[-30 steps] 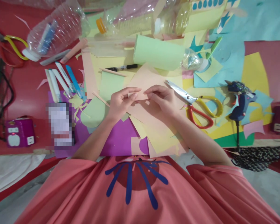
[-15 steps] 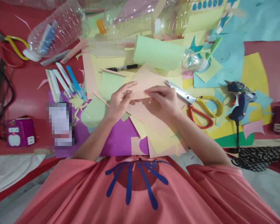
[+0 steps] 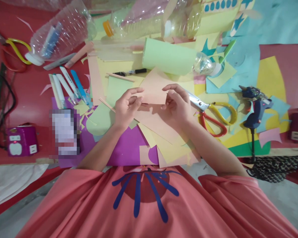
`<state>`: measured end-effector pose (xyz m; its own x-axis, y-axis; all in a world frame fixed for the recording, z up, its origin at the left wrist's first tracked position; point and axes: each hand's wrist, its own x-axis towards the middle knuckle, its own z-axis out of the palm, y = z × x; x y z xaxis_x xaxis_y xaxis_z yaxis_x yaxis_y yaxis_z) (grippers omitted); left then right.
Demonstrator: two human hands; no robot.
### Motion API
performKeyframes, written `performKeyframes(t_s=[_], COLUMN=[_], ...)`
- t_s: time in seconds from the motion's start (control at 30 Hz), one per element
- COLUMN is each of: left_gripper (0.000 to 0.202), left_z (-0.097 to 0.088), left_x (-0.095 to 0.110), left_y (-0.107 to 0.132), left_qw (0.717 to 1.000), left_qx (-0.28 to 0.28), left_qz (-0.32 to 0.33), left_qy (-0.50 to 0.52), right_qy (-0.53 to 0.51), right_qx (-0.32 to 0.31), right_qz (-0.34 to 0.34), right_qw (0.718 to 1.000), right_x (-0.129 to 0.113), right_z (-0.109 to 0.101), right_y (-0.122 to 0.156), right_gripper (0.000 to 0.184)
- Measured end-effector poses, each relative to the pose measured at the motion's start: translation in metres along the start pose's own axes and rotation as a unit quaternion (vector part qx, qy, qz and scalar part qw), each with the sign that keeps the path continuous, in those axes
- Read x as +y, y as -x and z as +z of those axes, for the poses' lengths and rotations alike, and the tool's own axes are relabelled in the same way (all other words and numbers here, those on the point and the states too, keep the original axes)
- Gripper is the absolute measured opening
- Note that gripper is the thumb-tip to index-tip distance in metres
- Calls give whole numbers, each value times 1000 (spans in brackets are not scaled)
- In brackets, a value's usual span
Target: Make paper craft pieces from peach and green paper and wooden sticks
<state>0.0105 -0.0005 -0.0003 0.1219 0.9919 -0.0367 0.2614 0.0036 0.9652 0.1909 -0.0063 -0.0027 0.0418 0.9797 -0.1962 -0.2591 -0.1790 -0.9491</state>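
Fingers of the left hand pinch one end of a small peach paper piece, held over a larger peach sheet at the center of a crowded table, apparently to present it flat. At its other end, the right hand hangs loosely curled, index and thumb apart; whether it touches the paper is unclear. Scissors lie just beside that hand, seemingly parked within easy reach. Farther back, a green-wrapped bottle rests on its side near a black pen. A glue gun lies at right, markers at left.
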Motion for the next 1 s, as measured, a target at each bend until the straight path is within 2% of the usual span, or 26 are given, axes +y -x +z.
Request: performKeyframes(t_s=[0.1, 0.2, 0.33, 0.47, 0.57, 0.7, 0.8, 0.9, 1.0], left_gripper=[50, 45, 28, 28, 27, 52, 65, 60, 49], left_z=[0, -1, -4, -4, -3, 1, 2, 3, 3], left_x=[-2, -2, 0, 0, -4, -7, -4, 1, 4], left_y=[1, 1, 0, -3, -3, -3, -1, 0, -1], left_qw=[1000, 1000, 995, 986, 984, 983, 981, 984, 991], left_qx=[16, 8, -48, -96, -112, -133, -163, -172, -132], left_qz=[5, 23, 79, 131, 126, 73, 43, 4, -28], left_qy=[4, 9, 43, 34, 51, 103, 96, 43, 14], right_qy=[-47, -83, -119, -149, -155, -133, -123, -95, -38], right_qx=[-29, -106, -184, -208, -212, -169, -146, -152, -124], right_qz=[39, 88, 122, 135, 146, 110, 68, 42, 11], right_qw=[998, 987, 968, 957, 954, 970, 979, 983, 992], right_x=[-1, -1, 0, 4, 9, 13, 11, 7, 3], right_z=[2, 3, 3, 3, 3, 2, 3, 3, 3], right_y=[1, 2, 2, 2, 3, 4, 4, 5, 6], right_gripper=[14, 17, 17, 28, 33, 23, 25, 26, 28])
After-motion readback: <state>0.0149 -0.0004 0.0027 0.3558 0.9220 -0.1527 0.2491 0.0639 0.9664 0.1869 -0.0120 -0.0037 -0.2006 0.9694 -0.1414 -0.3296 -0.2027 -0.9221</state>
